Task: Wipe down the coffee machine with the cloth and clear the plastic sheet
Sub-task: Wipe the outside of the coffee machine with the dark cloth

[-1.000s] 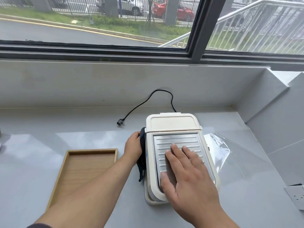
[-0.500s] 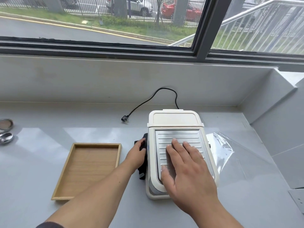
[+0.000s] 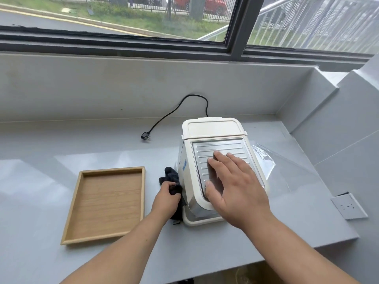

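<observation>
A cream coffee machine [image 3: 213, 128] with a ribbed metal top plate stands on the grey counter, right of centre. My right hand [image 3: 235, 185] lies flat on that plate with fingers spread, holding nothing. My left hand [image 3: 167, 198] grips a dark cloth [image 3: 171, 176] pressed against the machine's left side, near its front lower corner. A clear plastic sheet [image 3: 287, 171] lies on the counter to the right of the machine, partly under it.
An empty wooden tray [image 3: 106, 203] sits left of my left hand. The machine's black cord and plug [image 3: 145, 137] trail to the back wall. A white socket plate [image 3: 348, 206] lies at the counter's right edge. The counter's front edge runs below my forearms.
My left hand has slid with the cloth along the machine's left side toward me, from near the back to the front lower part. My right hand stays on the top plate.
</observation>
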A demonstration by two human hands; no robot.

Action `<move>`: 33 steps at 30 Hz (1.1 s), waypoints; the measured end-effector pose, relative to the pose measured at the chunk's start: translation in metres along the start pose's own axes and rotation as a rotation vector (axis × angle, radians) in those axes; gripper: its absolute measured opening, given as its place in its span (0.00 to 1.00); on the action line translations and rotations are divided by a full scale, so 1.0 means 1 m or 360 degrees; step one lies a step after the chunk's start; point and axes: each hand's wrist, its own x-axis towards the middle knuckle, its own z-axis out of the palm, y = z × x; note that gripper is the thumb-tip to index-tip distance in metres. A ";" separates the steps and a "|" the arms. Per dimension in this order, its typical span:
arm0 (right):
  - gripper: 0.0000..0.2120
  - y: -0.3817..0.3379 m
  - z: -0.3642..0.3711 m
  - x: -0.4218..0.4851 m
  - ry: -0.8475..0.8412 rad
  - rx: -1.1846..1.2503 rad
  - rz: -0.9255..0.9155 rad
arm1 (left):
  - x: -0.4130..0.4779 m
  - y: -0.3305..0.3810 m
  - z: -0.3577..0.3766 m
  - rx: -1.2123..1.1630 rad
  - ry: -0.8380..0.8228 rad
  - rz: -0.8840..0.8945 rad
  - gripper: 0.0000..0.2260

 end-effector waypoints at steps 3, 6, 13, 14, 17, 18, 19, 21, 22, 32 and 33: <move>0.28 0.000 0.000 -0.001 0.0008 0.0016 0.0008 | -0.015 -0.010 0.005 -0.0055 -0.0029 -0.0038 0.15; 0.29 -0.001 0.000 -0.001 -0.0011 0.0014 0.0019 | -0.030 -0.017 0.011 -0.0095 -0.0061 -0.0038 0.14; 0.29 0.002 0.001 -0.003 -0.0005 0.0044 0.0003 | -0.065 -0.023 0.024 -0.0023 -0.0025 0.0153 0.11; 0.29 0.003 0.001 -0.003 0.0000 0.0053 -0.0002 | -0.069 -0.023 0.025 0.0005 -0.0038 0.0175 0.11; 0.30 0.005 0.003 -0.004 0.0018 0.0071 -0.0037 | -0.076 -0.026 0.028 0.0298 0.0008 0.0300 0.13; 0.31 0.006 0.003 -0.004 0.0022 0.0082 -0.0054 | -0.078 -0.026 0.029 0.0424 0.0032 0.0326 0.14; 0.31 0.007 0.003 -0.004 0.0024 0.0099 -0.0068 | -0.081 -0.027 0.031 0.0514 0.0051 0.0349 0.14; 0.30 0.010 0.002 -0.005 0.0039 0.0149 -0.0102 | -0.086 -0.027 0.034 0.0637 0.0048 0.0391 0.14; 0.28 0.012 0.001 -0.006 0.0064 0.0189 -0.0128 | -0.088 -0.025 0.035 0.0698 0.0046 0.0401 0.14; 0.14 0.029 0.001 -0.009 0.0289 0.0364 -0.0467 | -0.097 0.003 0.075 0.0969 -0.0048 0.0565 0.14; 0.14 0.030 -0.001 -0.010 0.0291 0.0381 -0.0479 | -0.097 0.004 0.081 0.0957 -0.0078 0.0605 0.13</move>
